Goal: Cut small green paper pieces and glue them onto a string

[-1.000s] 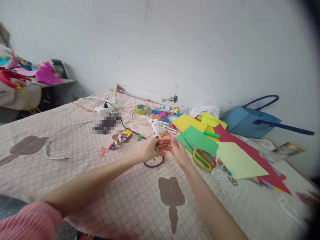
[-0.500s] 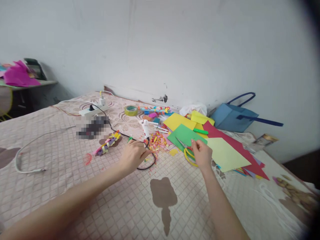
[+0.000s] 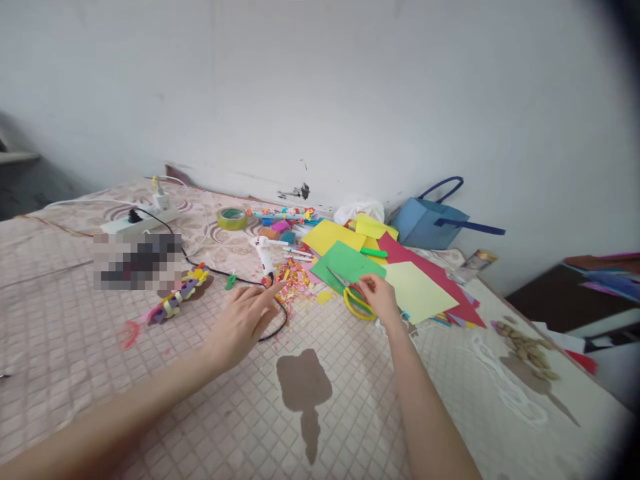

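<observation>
Right hand [image 3: 379, 298] on scissors [image 3: 357, 300], fingers curled over yellow handles; grip itself hard to tell. Scissors lie on green paper [image 3: 345, 265], at its near edge. Left hand [image 3: 243, 321] left of green paper, fingers spread loose, empty, above black cord [image 3: 273, 327], near glue gun [image 3: 263, 251].

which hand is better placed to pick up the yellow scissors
Right. The right hand already rests on the yellow-handled scissors lying on the green paper sheet. The left hand is apart from them, fingers spread open near the white glue gun.
</observation>
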Demonstrator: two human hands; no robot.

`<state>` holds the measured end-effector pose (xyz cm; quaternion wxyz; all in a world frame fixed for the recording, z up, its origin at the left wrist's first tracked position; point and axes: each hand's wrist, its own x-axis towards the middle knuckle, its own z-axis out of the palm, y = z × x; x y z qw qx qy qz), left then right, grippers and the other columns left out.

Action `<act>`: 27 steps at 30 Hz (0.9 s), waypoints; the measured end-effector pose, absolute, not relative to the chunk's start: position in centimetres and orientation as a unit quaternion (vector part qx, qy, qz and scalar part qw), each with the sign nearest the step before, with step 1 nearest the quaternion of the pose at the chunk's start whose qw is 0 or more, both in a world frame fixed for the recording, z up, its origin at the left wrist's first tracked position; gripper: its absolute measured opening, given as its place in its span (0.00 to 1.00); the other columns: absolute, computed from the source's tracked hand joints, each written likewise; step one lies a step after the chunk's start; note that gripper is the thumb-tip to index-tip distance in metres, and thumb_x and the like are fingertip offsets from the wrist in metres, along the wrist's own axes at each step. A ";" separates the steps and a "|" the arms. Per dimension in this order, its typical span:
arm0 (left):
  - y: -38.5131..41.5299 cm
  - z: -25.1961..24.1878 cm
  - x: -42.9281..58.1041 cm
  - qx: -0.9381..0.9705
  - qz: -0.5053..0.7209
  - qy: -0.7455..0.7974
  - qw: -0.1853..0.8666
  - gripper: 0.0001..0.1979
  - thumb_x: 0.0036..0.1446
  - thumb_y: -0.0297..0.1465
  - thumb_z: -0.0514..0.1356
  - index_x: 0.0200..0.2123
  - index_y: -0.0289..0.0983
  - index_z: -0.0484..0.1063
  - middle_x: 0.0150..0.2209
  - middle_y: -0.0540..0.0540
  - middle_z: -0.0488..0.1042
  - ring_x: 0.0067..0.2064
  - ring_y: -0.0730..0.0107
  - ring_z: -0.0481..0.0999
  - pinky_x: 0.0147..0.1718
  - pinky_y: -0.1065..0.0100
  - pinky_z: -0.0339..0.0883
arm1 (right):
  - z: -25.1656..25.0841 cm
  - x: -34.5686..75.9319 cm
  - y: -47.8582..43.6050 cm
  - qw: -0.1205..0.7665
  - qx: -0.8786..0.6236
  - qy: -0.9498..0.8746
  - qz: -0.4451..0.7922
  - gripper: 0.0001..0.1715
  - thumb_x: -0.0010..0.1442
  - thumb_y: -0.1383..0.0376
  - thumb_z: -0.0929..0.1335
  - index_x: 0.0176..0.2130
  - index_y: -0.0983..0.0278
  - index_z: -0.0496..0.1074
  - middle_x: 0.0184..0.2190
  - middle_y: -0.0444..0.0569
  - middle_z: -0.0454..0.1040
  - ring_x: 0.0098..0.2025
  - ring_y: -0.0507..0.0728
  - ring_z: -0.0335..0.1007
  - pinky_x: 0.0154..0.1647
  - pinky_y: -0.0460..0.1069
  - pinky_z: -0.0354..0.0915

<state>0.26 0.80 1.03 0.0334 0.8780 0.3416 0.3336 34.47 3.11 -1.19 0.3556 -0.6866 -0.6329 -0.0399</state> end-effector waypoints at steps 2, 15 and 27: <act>0.7 0.7 0.4 0.885 0.329 0.327 0.035 0.19 0.62 0.30 0.52 0.56 0.37 0.59 0.46 0.41 0.72 0.49 0.58 0.68 0.47 0.58 0.60 | -1.0 33.7 3.2 0.359 -0.688 -0.628 -0.054 0.13 0.59 0.59 0.61 0.33 0.64 0.71 0.27 0.48 0.77 0.28 0.55 0.72 0.30 0.48 0.64; -0.8 0.0 1.0 0.894 0.359 0.250 0.097 0.09 0.61 0.25 0.52 0.40 0.38 0.70 0.35 0.46 0.75 0.38 0.67 0.71 0.43 0.62 0.60 | -2.0 31.5 4.4 0.213 -0.652 -0.719 -0.112 0.12 0.58 0.69 0.64 0.42 0.66 0.71 0.40 0.54 0.74 0.45 0.59 0.66 0.46 0.52 0.63; -0.8 0.2 1.1 0.907 0.356 0.208 0.090 0.10 0.62 0.26 0.51 0.40 0.38 0.71 0.31 0.46 0.74 0.36 0.67 0.72 0.41 0.64 0.62 | -1.7 29.0 6.4 0.012 -0.622 -0.761 -0.186 0.16 0.63 0.63 0.64 0.50 0.65 0.66 0.49 0.52 0.68 0.45 0.57 0.69 0.44 0.56 0.68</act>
